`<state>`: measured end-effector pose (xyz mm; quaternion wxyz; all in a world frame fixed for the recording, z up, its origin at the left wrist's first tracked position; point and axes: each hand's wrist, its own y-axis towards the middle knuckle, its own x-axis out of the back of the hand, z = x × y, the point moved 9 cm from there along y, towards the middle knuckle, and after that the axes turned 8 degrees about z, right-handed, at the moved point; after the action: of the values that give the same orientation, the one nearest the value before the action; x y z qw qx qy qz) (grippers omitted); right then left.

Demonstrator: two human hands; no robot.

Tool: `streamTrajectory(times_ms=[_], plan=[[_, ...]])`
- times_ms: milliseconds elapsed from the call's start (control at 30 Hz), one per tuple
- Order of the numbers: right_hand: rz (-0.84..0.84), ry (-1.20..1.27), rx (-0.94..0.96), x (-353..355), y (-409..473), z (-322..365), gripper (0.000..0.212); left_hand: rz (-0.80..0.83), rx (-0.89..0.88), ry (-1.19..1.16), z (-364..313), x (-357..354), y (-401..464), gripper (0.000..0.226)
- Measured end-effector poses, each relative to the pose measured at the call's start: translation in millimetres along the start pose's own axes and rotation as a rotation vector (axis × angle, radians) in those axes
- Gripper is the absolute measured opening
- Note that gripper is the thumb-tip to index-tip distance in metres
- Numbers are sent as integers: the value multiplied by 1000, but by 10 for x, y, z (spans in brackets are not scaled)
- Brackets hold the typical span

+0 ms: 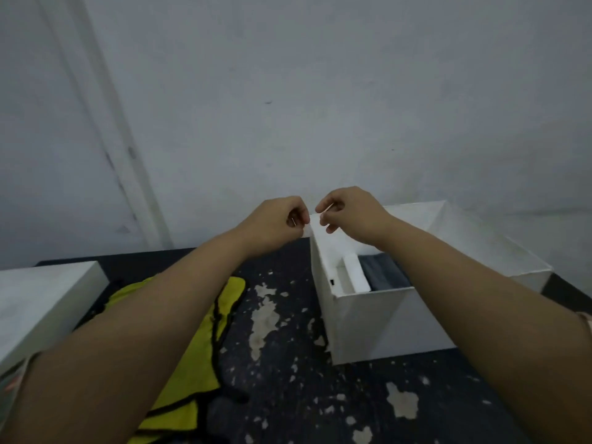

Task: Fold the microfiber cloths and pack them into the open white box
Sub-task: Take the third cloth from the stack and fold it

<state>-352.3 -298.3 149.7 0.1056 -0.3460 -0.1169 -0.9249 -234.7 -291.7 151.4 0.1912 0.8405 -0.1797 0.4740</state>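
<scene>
The open white box (362,325) stands on the dark table at the right. Inside it lie a grey folded cloth (384,274) and a white rolled piece (355,274). My left hand (275,222) and my right hand (349,213) meet at the box's far left corner, both pinching its white rim. Yellow microfiber cloths with black edging (192,363) lie spread on the table at the lower left, partly hidden under my left forearm. A dark grey cloth (224,415) lies on them near the bottom.
A second white box (38,302) sits at the left edge. The table top (288,363) is black with worn pale patches. A grey wall rises just behind the table.
</scene>
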Motion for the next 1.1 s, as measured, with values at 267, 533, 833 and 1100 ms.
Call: streamTrajectory(times_ms=[267, 533, 833, 1100], plan=[[-53, 130, 169, -718, -383, 797, 16, -23, 48, 87, 397, 153, -1119, 13], [94, -67, 180, -2018, -738, 936, 14, -14, 183, 97, 1127, -20, -2157, 14], [184, -137, 115, -2967, -1019, 601, 14, -131, 297, 79, 1784, -462, -2794, 12], [134, -36, 118, -2979, -1116, 495, 24, -244, 292, -97, 1944, -563, -2942, 23]])
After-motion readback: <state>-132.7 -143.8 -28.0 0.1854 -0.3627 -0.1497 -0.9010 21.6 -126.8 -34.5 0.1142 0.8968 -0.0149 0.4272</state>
